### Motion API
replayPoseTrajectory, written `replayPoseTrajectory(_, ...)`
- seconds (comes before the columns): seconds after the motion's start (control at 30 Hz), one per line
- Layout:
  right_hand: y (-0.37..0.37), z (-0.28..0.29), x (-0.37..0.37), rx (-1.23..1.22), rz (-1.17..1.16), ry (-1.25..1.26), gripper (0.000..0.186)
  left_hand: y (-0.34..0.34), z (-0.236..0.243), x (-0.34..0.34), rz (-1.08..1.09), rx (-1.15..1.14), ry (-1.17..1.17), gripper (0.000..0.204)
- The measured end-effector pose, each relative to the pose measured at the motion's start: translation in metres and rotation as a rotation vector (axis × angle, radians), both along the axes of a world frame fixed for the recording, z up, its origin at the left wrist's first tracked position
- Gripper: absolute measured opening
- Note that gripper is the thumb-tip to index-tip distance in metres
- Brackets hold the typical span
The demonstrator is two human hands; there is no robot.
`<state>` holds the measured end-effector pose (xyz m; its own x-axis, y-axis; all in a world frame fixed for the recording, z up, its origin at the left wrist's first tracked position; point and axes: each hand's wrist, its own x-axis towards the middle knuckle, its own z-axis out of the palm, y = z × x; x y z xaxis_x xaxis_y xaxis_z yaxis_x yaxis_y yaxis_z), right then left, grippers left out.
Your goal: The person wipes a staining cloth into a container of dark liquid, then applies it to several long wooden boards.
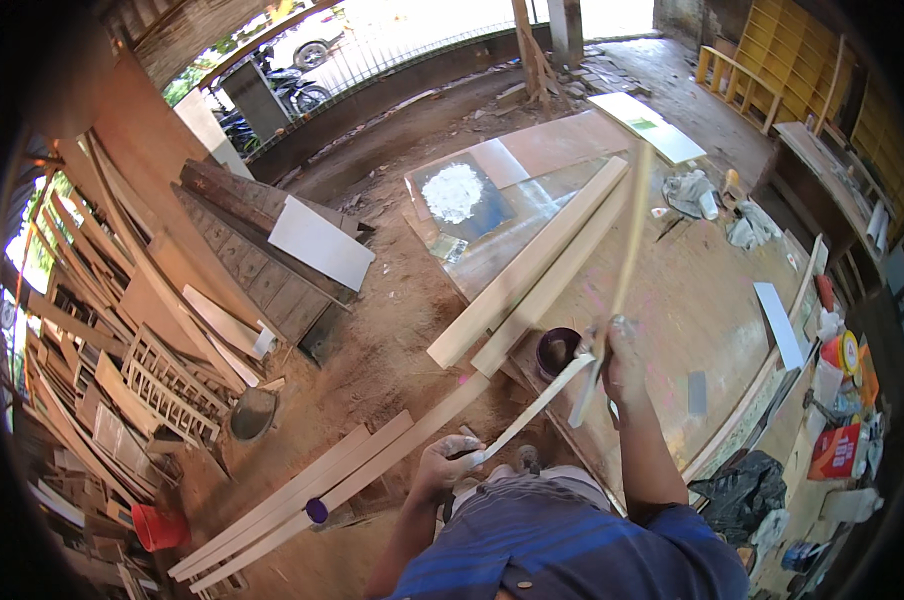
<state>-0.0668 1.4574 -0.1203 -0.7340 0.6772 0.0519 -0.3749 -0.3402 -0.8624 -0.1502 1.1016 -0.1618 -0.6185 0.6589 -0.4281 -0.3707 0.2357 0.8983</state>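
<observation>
A long thin pale wooden strip [634, 235] runs across in front of me. My left hand [446, 466] is closed round its near end, by my lap. Farther up, my right hand [624, 362] grips the strip, whose far part is blurred and reaches over the table. A flat greyish blade-like piece [583, 405] sticks out below the right hand; whether that hand holds it too I cannot tell. Just left of the right hand stands a round dark purple tub [555, 352]. Two pale planks [532, 262] lie side by side on the worktable [717, 335].
More long boards [357, 470] extend to the lower left, with a purple lid [316, 510] on them. White powder [452, 192] and crumpled cloths [688, 192] lie on the table. Along the right are cans, a black plastic bag [744, 490] and a red box [836, 451]. Scrap wood leans at left.
</observation>
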Motion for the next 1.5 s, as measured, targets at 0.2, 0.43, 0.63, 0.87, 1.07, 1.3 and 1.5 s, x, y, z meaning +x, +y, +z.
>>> replayPoseTrajectory(0.2,-0.002,0.036,-0.016,-0.141,-0.118,0.072,0.050,-0.066,-0.027,0.004,0.197,-0.068,-0.157,0.027)
replayPoseTrajectory(0.43,0.055,0.080,-0.011,-0.277,-0.177,0.432,0.052,-0.245,-0.152,0.054,0.048,-0.724,0.093,0.034)
replayPoseTrajectory(0.63,0.062,0.086,-0.015,-0.184,-0.107,0.565,0.049,-0.348,-0.171,0.152,-0.022,-1.364,-0.057,0.042)
replayPoseTrajectory(0.87,0.013,0.086,-0.059,-0.356,0.130,0.593,0.047,-0.287,-0.197,0.150,-0.178,-1.208,-0.001,0.052)
replayPoseTrajectory(1.07,-0.066,0.077,-0.084,-0.413,0.189,0.340,0.037,-0.041,0.002,-0.017,0.224,-0.272,0.476,0.046)
replayPoseTrajectory(1.3,-0.106,0.065,-0.072,-0.260,0.434,0.267,0.036,0.082,0.132,-0.028,-0.126,0.154,0.310,0.047)
replayPoseTrajectory(1.5,-0.063,0.045,-0.055,-0.101,0.334,0.231,0.031,0.079,0.097,-0.017,-0.358,0.307,-0.029,0.039)
